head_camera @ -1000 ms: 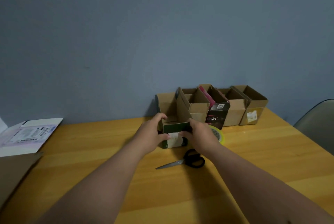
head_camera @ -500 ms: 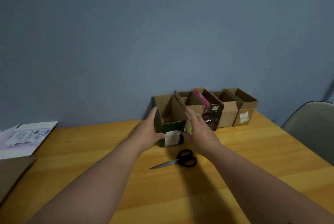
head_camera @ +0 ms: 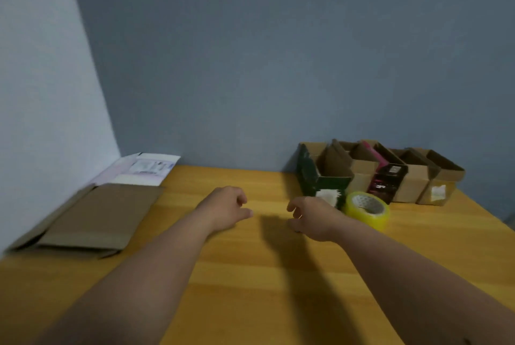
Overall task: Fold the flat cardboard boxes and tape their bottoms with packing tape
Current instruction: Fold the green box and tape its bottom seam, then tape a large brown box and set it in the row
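Wooden table (head_camera: 250,275): warm honey-yellow planks, smooth and faintly striped, filling the near ground, and both bare forearms reach out over it.
Left hand (head_camera: 225,209): hovering above the wood, fingers loosely curled, thumb pointing right, gripping nothing.
Right hand (head_camera: 312,216): level with its partner, a bare strip of table between them, fingers hanging in a relaxed curl, nothing in it either.
Packing tape (head_camera: 367,209): chunky round roll, glossy yellow-green, pale cardboard core showing, lying flat just right of the right hand and just in front of the green box.
Flat cardboard box (head_camera: 94,216): over on the left, plain brown matte sheet lying flat, flaps sticking out at its edges, well apart from both hands.
White flat box (head_camera: 145,170): behind the brown one, near the corner where the two walls meet; pale card with a printed label too blurred to read.
Green box (head_camera: 317,180): there it is, folded up and standing open-topped, dark green walls with brown inside, white patch on its front face, at the left end of the row.
Row of boxes (head_camera: 412,177): more small folded cartons, upright, flaps raised, side by side by the wall; mostly raw brown, one glossy black with pink, the far right one carrying a white sticker.
Wall (head_camera: 278,52): flat blue-grey behind everything, a paler wall on the left.
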